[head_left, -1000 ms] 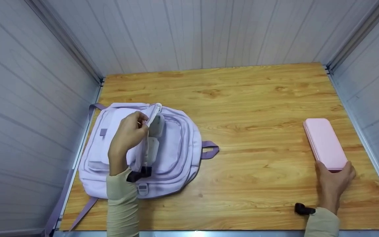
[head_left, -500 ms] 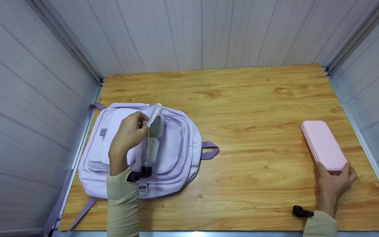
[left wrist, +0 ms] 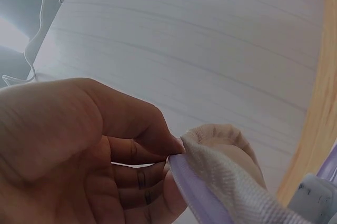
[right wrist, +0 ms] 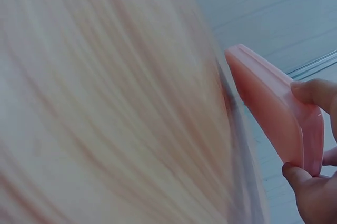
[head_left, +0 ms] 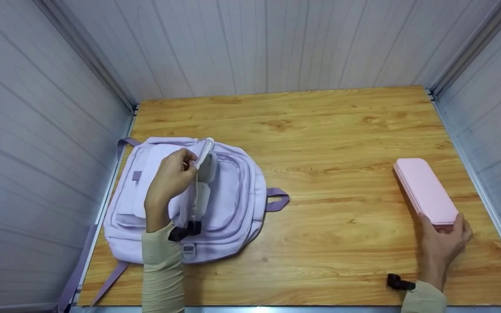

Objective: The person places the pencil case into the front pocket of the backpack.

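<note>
A lilac backpack [head_left: 228, 191] lies on the left part of the table with its front pocket pulled open. My left hand [head_left: 170, 180] pinches the pocket's edge [left wrist: 202, 195] between thumb and fingers. Inside the pocket, two whitish boxes [head_left: 202, 198] show partly; the flap hides the rest of them. On the right, my right hand [head_left: 444, 241] grips the near end of a pink pencil case [head_left: 426, 191], thumb on one side and fingers on the other. In the right wrist view the pencil case [right wrist: 268, 113] looks tilted, and its contact with the table is unclear.
The wooden table [head_left: 328, 148] is bounded by pale panel walls [head_left: 250, 48] at the back and sides. A purple carry loop [head_left: 278, 200] sticks out from the backpack toward the middle. A purple strap [head_left: 110, 282] trails at the front left.
The far end of the pink pencil case has swung slightly left, held by my right hand. My left hand still pinches the pocket edge in nearly the same spot.
</note>
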A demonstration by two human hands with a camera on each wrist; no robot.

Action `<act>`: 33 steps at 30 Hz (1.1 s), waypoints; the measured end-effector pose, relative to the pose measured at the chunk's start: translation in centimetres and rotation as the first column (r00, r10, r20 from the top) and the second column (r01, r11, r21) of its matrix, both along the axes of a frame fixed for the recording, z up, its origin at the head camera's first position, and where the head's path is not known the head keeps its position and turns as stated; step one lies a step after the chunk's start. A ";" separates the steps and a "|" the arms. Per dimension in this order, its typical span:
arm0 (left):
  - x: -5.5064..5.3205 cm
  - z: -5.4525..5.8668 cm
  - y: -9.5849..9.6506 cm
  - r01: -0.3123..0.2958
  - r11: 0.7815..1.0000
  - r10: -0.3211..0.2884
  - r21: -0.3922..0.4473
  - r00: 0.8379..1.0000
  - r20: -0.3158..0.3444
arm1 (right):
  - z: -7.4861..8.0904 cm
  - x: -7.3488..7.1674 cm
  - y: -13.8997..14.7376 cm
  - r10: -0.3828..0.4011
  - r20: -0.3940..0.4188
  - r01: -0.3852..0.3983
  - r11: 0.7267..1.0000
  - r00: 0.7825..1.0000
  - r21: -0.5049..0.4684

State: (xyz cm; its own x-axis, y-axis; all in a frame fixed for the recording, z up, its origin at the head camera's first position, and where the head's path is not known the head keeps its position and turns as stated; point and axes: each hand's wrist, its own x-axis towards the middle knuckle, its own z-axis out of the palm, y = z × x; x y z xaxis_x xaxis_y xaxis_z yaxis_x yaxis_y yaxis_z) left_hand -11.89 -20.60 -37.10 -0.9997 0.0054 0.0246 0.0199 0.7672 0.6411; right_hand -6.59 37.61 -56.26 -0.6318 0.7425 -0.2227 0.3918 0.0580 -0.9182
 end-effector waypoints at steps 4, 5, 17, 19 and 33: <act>0.1 0.0 -0.1 -0.001 1.000 0.001 0.000 1.000 0.007 | 0.5 -0.1 -0.5 0.004 -0.062 -0.007 0.999 0.998 -0.053; 0.1 0.0 -0.1 -0.001 1.000 0.001 0.000 1.000 0.008 | 0.7 -0.1 -0.6 0.009 -0.073 -0.013 0.998 0.997 -0.055; -0.1 0.1 0.2 -0.006 1.000 0.006 -0.003 0.999 0.033 | 2.5 -0.9 -2.4 0.096 -0.222 -0.088 0.995 0.970 0.043; -0.1 0.1 0.2 -0.004 1.000 0.004 -0.003 1.000 0.029 | 2.9 -1.0 -2.8 0.123 -0.238 -0.117 0.992 0.964 0.042; -0.1 0.0 0.1 0.015 1.000 -0.015 0.006 1.000 0.010 | 4.3 -2.3 -6.3 0.288 -0.358 -0.261 0.958 0.888 0.123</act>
